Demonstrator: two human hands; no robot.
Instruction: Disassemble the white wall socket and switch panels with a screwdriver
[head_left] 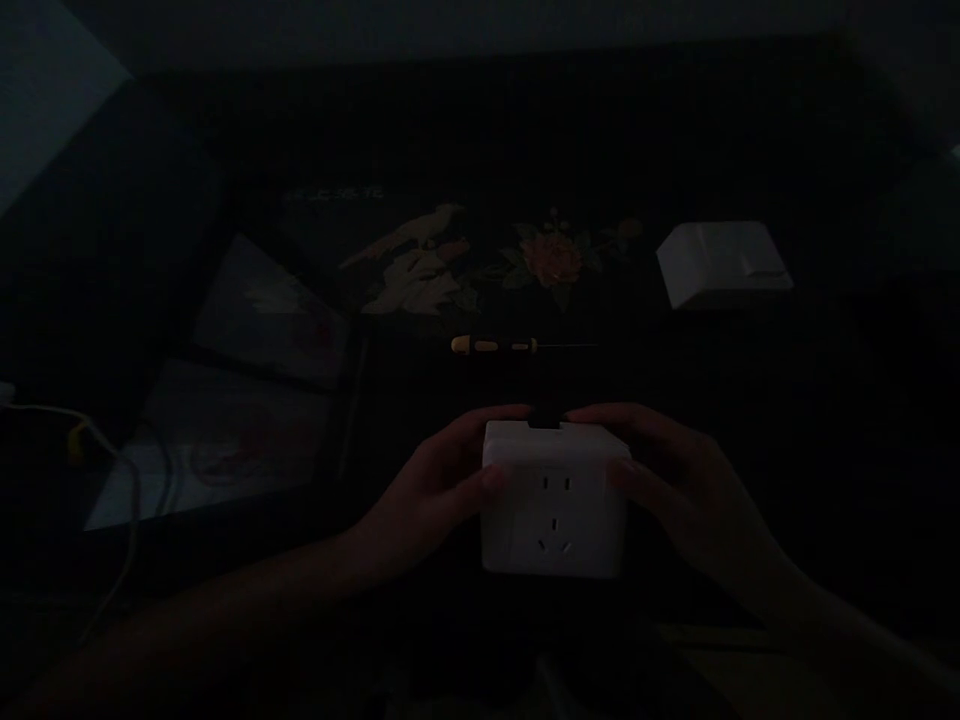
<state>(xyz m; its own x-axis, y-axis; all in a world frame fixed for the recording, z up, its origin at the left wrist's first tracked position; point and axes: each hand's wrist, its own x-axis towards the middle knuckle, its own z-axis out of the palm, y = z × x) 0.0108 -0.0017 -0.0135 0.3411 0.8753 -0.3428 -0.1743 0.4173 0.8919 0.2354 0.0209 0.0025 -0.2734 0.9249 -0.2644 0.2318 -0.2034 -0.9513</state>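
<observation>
A white wall socket box (555, 510) is held between my two hands, its face with the plug slots turned toward me. My left hand (442, 485) grips its left side, thumb on the front and fingers over the top edge. On the opposite side, my right hand (675, 480) has its thumb on the front right corner and fingers along the top. A dark notch shows at the middle of the box's top edge. Beyond the box lies a screwdriver (495, 346) with a yellow and black handle, its thin shaft pointing right.
The room is very dark. Another white plastic box or cover (724, 265) rests at the back right of the dark table (420, 390), which bears a bird-and-flower picture. A pale cable (135, 490) runs down the left side, near bright window reflections.
</observation>
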